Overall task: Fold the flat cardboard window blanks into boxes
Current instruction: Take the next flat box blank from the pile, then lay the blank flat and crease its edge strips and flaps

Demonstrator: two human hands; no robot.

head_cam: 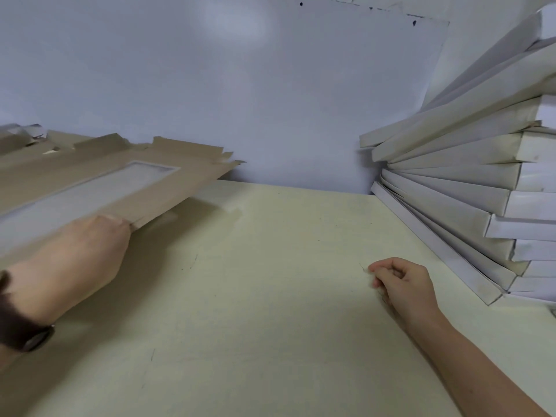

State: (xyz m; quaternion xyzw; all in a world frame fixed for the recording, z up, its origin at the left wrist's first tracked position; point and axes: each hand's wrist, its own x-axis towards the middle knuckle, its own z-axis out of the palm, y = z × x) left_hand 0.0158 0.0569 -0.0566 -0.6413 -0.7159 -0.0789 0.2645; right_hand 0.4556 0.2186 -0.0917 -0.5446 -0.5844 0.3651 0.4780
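The wide pale bench has open room in the middle. A tall pile of folded white boxes crowds its right edge. The flat brown cardboard blank with a clear window hangs over the left side. It looks light and bendy, so hold its edges. The left hand grips its near edge. The right hand rests loosely curled, holding nothing.

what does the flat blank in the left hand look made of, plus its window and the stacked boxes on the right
Blank: thin cardboard, matte brown, with cut tabs along its far edge. Window: probably clear plastic film, pale and hazy inside the cutout; blur leaves it open. Stacked boxes: seemingly board too, white outside, crisp folded edges.
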